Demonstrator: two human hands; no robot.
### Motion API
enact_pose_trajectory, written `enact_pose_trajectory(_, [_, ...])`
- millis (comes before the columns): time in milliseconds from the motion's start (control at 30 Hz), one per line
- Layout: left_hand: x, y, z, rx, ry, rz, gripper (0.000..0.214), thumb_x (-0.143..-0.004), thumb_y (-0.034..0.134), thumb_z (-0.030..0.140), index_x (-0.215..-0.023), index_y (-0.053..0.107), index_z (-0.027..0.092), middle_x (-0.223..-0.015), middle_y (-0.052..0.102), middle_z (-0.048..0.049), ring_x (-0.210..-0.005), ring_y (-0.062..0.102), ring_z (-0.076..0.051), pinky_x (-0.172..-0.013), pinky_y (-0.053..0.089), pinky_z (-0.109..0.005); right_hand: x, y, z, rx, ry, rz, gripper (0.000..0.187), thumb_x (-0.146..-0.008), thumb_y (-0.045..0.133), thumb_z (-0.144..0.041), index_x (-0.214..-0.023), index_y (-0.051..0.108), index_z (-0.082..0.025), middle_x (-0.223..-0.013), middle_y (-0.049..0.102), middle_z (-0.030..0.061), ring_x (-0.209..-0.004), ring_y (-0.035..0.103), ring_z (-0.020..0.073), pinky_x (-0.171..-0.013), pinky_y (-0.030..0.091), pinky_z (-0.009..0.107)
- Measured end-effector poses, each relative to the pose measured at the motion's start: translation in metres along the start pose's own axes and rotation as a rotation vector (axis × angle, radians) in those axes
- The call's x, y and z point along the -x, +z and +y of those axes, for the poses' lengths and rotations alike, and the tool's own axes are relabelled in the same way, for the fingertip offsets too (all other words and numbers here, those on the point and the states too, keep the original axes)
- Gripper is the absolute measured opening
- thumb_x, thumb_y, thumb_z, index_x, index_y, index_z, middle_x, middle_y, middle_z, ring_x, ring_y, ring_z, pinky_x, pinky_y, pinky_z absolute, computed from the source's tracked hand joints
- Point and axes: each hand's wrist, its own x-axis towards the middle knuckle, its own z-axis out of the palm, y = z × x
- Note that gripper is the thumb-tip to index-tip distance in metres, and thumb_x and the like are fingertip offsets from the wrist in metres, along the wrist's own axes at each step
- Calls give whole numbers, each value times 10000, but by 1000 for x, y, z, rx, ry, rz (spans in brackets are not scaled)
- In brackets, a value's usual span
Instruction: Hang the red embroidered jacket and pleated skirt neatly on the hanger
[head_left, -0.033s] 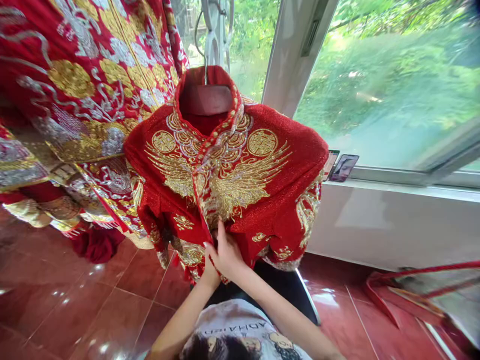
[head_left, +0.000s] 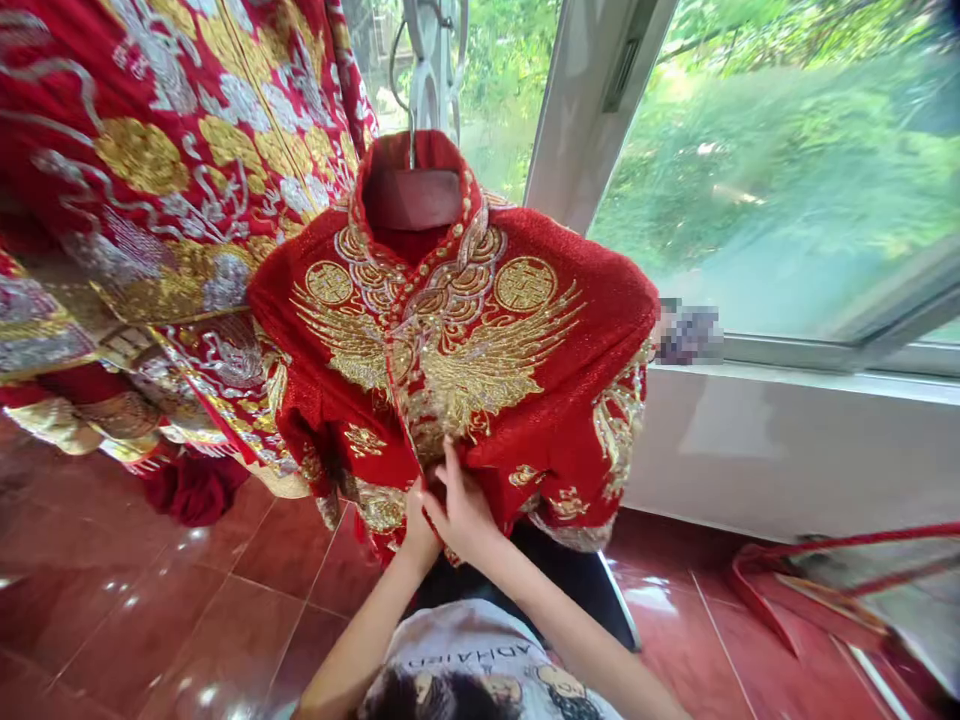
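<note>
A red jacket (head_left: 525, 340) with gold wing-shaped embroidery, round emblems and a beaded stand collar hangs in front of me on a hanger (head_left: 414, 198). Its front edges overlap down to the waist. At the lower front opening my left hand (head_left: 420, 525) is closed on the jacket's edge, its fingers partly hidden by cloth and the other hand. Just to the right, my right hand (head_left: 461, 505) pinches the front placket, index finger pointing up along it. Whatever fastening lies between the fingertips is too small to make out.
Other red garments with gold and silver embroidery (head_left: 142, 160) hang close on the left. A window (head_left: 772, 160) with a sill (head_left: 810, 380) is at the right. A black seat (head_left: 525, 580) stands below the jacket, and a red-framed object (head_left: 817, 600) on the tiled floor (head_left: 247, 600).
Both hands have shifted very slightly to the right with the jacket's front edge, keeping their hold at the opening. The hanging jacket otherwise stays in place.
</note>
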Motion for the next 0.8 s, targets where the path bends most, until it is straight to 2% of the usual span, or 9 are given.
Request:
enact_pose_trajectory(67, [-10, -4, -1, -54, 26, -23, 59, -824, 562, 168, -820, 621, 161, -818, 614, -56, -764, 571, -181, -744, 473, -336, 35, -11, 14, -84, -25, 97, 401, -892, 464, -249, -1286, 479, -181, -928, 703, 80, -848, 670, 200, -751, 550, 341])
enact_pose_trajectory(100, [-14, -6, -1, -99, 45, -28, 60, -799, 556, 145, -772, 605, 167, -773, 596, -52, -740, 559, -187, -724, 455, -329, 51, -16, 23, -126, 8, 195, 305, -881, 481, -247, -1175, 549, -203, -879, 694, 58, -812, 662, 187, -736, 543, 326])
enact_pose_trajectory(133, [-16, -8, -2, -159, 73, -31, 59, -782, 553, 141, -746, 587, 172, -751, 580, -50, -728, 550, -193, -703, 436, -321, 66, -21, 34, -150, 100, 362, 184, -864, 507, -245, -1022, 596, -209, -823, 672, 43, -763, 646, 175, -706, 531, 310])
enact_pose_trajectory(200, [-18, -10, -5, -309, 137, -15, 98, -798, 508, 154, -710, 539, 186, -721, 550, -45, -696, 533, -194, -653, 395, -299, 87, -30, 61, -268, 474, 770, 75, -817, 575, -256, -879, 574, -213, -759, 618, 0, -692, 603, 136, -669, 501, 265])
enact_pose_trajectory(267, [-18, -13, -8, -425, 183, 11, 143, -823, 459, 164, -688, 490, 199, -690, 523, -35, -654, 512, -186, -609, 355, -282, 91, -39, 92, -461, 856, 1011, 127, -779, 604, -283, -869, 541, -217, -709, 581, -42, -637, 574, 108, -633, 482, 232])
enact_pose_trajectory(333, [-19, -15, -10, -451, 192, 32, 155, -832, 442, 167, -683, 458, 207, -679, 510, -29, -641, 502, -182, -593, 334, -274, 80, -49, 123, -626, 1038, 1002, 146, -751, 615, -306, -831, 538, -211, -650, 578, -54, -589, 572, 113, -590, 482, 235])
enact_pose_trajectory(500, [-21, -18, -14, -451, 199, 48, 173, -840, 430, 168, -675, 416, 215, -684, 499, -27, -647, 495, -181, -597, 328, -271, 45, -65, 172, -827, 1143, 759, 155, -712, 638, -331, -759, 581, -195, -684, 669, -7, -667, 650, 174, -628, 533, 303])
enact_pose_trajectory(600, [-20, -17, -14, -458, 200, 63, 183, -838, 428, 161, -665, 407, 217, -673, 497, -24, -636, 494, -178, -592, 331, -271, 57, -56, 172, -905, 1184, 714, 179, -717, 594, -387, -771, 580, -217, -723, 690, -17, -718, 670, 170, -672, 549, 310])
enact_pose_trajectory(800, [-17, -9, -6, -479, 202, 90, 146, -819, 458, 150, -683, 467, 204, -697, 537, -41, -650, 528, -188, -609, 371, -280, 120, 0, 141, -869, 1209, 601, 216, -558, 651, -348, -667, 538, -198, -630, 644, 24, -594, 641, 207, -557, 525, 346])
